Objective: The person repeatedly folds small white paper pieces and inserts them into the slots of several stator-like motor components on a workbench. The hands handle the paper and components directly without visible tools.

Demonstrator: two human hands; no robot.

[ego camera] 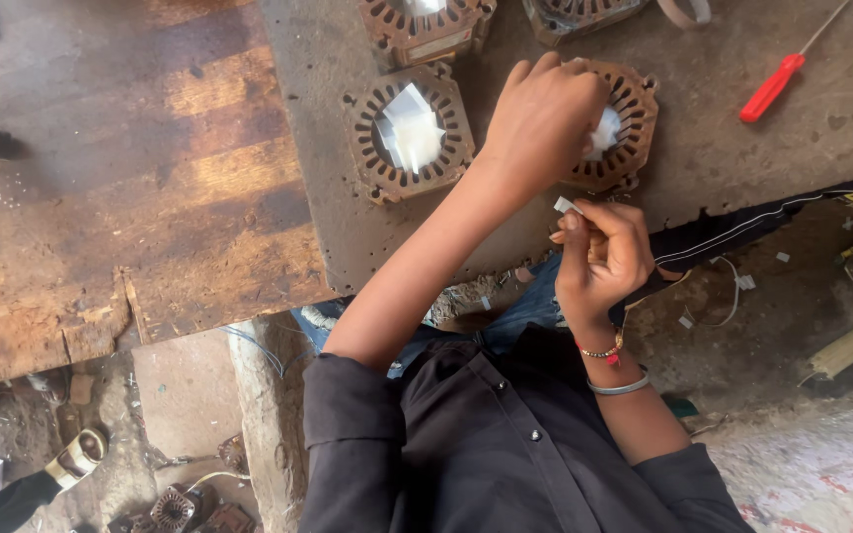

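My left hand (pixel 543 118) rests on a rusty slotted motor stator core (pixel 630 133) on the grey slab, fingers curled at its inner ring beside white paper strips (pixel 604 131) that fill its bore. My right hand (pixel 599 259) hovers just below that core, near the slab's front edge, pinching a small white paper strip (pixel 565 205) between thumb and fingers. A second stator core (pixel 409 131) with white paper pieces in its centre lies to the left of my left hand.
Two more stator cores (pixel 425 28) sit at the slab's far edge. A red-handled screwdriver (pixel 777 84) lies at the right. A worn wooden board (pixel 120 188) adjoins the grey slab (pixel 318 197) on the left. Motor parts (pixel 175 508) and scraps lie on the floor.
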